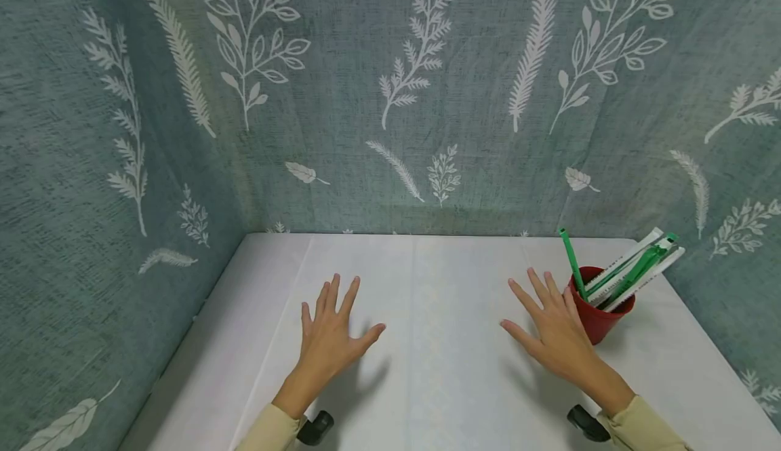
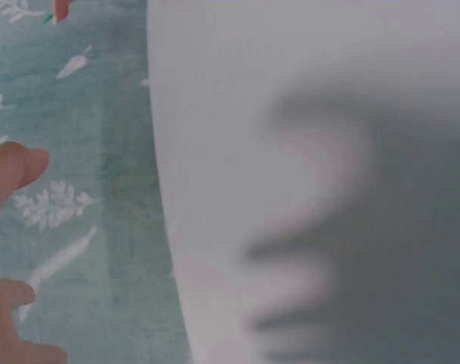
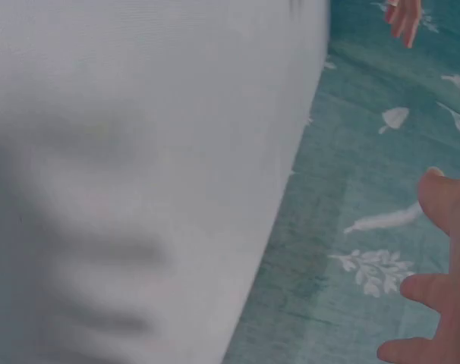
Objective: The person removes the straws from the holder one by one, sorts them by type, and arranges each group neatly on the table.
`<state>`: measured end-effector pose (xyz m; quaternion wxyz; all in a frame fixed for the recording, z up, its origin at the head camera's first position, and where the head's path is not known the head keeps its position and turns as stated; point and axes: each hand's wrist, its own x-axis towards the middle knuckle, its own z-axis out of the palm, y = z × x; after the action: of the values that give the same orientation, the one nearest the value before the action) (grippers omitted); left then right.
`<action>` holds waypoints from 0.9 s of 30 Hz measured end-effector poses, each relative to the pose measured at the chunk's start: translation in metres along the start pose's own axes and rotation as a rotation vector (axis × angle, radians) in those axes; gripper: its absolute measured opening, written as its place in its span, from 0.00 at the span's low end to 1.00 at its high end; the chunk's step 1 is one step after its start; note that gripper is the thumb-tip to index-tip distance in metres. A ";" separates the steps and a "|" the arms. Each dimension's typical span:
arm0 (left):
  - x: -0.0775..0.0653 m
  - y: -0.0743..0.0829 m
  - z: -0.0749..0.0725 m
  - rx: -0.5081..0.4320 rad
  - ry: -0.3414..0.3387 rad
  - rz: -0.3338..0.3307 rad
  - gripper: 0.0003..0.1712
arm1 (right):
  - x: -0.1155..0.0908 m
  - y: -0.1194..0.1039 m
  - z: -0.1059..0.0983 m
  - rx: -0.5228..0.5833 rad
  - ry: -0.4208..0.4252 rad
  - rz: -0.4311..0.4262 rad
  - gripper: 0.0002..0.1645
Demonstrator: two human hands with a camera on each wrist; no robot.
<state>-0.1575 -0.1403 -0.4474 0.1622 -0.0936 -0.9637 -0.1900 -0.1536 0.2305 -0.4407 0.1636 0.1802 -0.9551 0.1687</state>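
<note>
My left hand [image 1: 331, 338] hovers over the left half of the white table, fingers spread and thumb out to the right, holding nothing. On the right, my right hand [image 1: 554, 329] is likewise spread in the air with its palm down and nothing in it. Its outer fingers overlap the edge of a red cup [image 1: 601, 322] in the head view. Several white and green paper-wrapped sticks [image 1: 634, 271] lean in that cup, along with a bare green straw [image 1: 572, 261]. Both wrist views show fingers at the side and soft hand shadows on the tabletop.
The white table [image 1: 451, 383] runs back to a blue-green cloth [image 1: 348, 98] printed with white leaves, which also hangs along the left and right sides. A small dark camera [image 1: 315, 428] is worn under the left wrist, another [image 1: 588, 424] under the right.
</note>
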 end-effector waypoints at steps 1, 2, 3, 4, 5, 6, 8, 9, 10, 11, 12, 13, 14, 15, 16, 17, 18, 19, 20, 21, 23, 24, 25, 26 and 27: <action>0.000 0.002 0.000 -0.005 0.000 0.001 0.51 | -0.001 0.000 -0.003 0.006 0.006 0.001 0.42; 0.000 0.004 0.000 -0.012 -0.002 0.002 0.51 | -0.002 0.000 -0.005 0.014 0.014 0.001 0.41; 0.000 0.007 0.000 -0.017 -0.010 0.003 0.51 | -0.003 0.000 -0.008 0.021 0.019 0.003 0.41; 0.000 0.009 0.000 -0.026 -0.014 0.004 0.51 | -0.005 0.000 -0.011 0.030 0.022 0.006 0.41; 0.000 0.011 -0.001 -0.036 -0.017 0.004 0.51 | -0.006 0.000 -0.014 0.041 0.025 0.009 0.41; 0.000 0.014 -0.001 -0.045 -0.018 0.007 0.51 | -0.007 -0.001 -0.017 0.054 0.029 0.013 0.41; 0.002 0.019 -0.001 -0.074 -0.018 0.012 0.51 | -0.009 -0.002 -0.022 0.083 0.034 0.022 0.41; 0.003 0.022 -0.001 -0.088 -0.019 0.014 0.50 | -0.009 -0.002 -0.025 0.094 0.039 0.026 0.41; 0.004 0.024 0.000 -0.104 -0.014 0.019 0.50 | -0.010 -0.003 -0.028 0.110 0.041 0.030 0.41; 0.005 0.027 0.000 -0.123 -0.011 0.024 0.49 | -0.011 -0.004 -0.031 0.126 0.045 0.034 0.41; 0.006 0.029 0.001 -0.147 -0.011 0.028 0.49 | -0.012 -0.004 -0.033 0.138 0.049 0.039 0.41; 0.008 0.032 0.001 -0.172 -0.011 0.032 0.48 | -0.014 -0.005 -0.036 0.150 0.053 0.044 0.41; 0.009 0.035 0.002 -0.198 -0.013 0.035 0.48 | -0.015 -0.005 -0.039 0.161 0.058 0.050 0.41; 0.010 0.038 0.002 -0.225 -0.015 0.036 0.47 | -0.017 -0.004 -0.041 0.172 0.063 0.057 0.40; 0.011 0.041 0.003 -0.259 -0.020 0.035 0.47 | -0.019 -0.004 -0.043 0.183 0.069 0.065 0.39; 0.012 0.045 0.003 -0.297 -0.025 0.032 0.46 | -0.021 -0.003 -0.045 0.186 0.076 0.070 0.39; 0.013 0.048 0.002 -0.335 -0.031 0.026 0.46 | -0.024 -0.002 -0.047 0.190 0.085 0.076 0.38; 0.013 0.051 0.003 -0.372 -0.037 0.021 0.45 | -0.026 0.000 -0.049 0.196 0.097 0.079 0.37; 0.014 0.054 0.003 -0.412 -0.045 0.013 0.44 | -0.028 0.001 -0.051 0.200 0.108 0.081 0.36; 0.015 0.057 0.003 -0.453 -0.052 0.007 0.44 | -0.030 0.003 -0.053 0.202 0.122 0.081 0.36; 0.018 0.062 0.004 -0.535 -0.065 0.003 0.42 | -0.033 0.006 -0.057 0.199 0.150 0.081 0.35; 0.019 0.064 0.005 -0.569 -0.072 0.001 0.41 | -0.036 0.007 -0.059 0.203 0.165 0.086 0.34; 0.021 0.066 0.006 -0.599 -0.078 0.004 0.40 | -0.037 0.009 -0.061 0.203 0.182 0.091 0.34; 0.022 0.069 0.008 -0.628 -0.081 0.009 0.39 | -0.039 0.011 -0.063 0.198 0.197 0.100 0.33; 0.024 0.071 0.010 -0.654 -0.081 0.020 0.38 | -0.041 0.013 -0.064 0.201 0.216 0.109 0.33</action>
<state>-0.1655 -0.0693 -0.4237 0.0873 -0.1577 -0.8563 -0.4839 -0.1061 0.2783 -0.4024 0.2372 0.1246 -0.9186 0.2905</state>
